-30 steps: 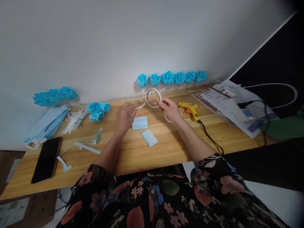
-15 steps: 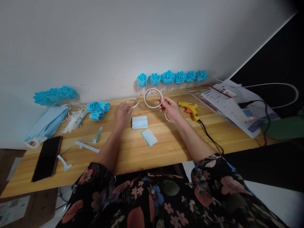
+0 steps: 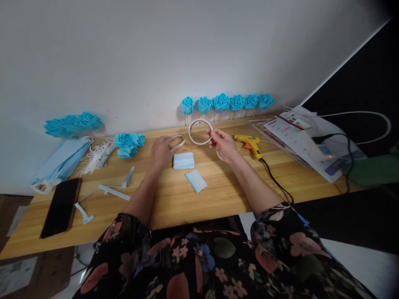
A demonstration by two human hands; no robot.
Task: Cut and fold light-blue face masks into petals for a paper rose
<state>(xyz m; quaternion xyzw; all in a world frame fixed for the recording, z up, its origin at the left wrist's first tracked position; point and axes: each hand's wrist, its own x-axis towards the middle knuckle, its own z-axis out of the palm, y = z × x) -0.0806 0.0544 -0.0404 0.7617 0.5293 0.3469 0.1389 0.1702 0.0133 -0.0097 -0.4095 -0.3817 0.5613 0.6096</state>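
My left hand (image 3: 162,151) has its fingers closed on a narrow roll of tape (image 3: 183,142), held low over the table behind a small stack of folded pale blue pieces (image 3: 183,161). In my right hand (image 3: 224,145) a larger white roll of tape (image 3: 190,133) is pinched at its right edge and held upright, its hollow centre facing me. Another white roll (image 3: 220,156) lies under my right hand, mostly hidden by it. One single folded piece (image 3: 196,180) rests in front of the stack.
A yellow glue gun (image 3: 249,143) lies right of my right hand, its cord trailing forward. Blue flowers (image 3: 221,102) stand along the wall. At left are more flowers (image 3: 126,144), face masks (image 3: 62,160), a phone (image 3: 61,207) and cut strips (image 3: 114,192). Papers (image 3: 289,133) and a power strip (image 3: 321,150) lie right.
My left hand and its tape roll have shifted slightly right and toward me. The roll in my right hand has dropped a little; the grip looks the same.
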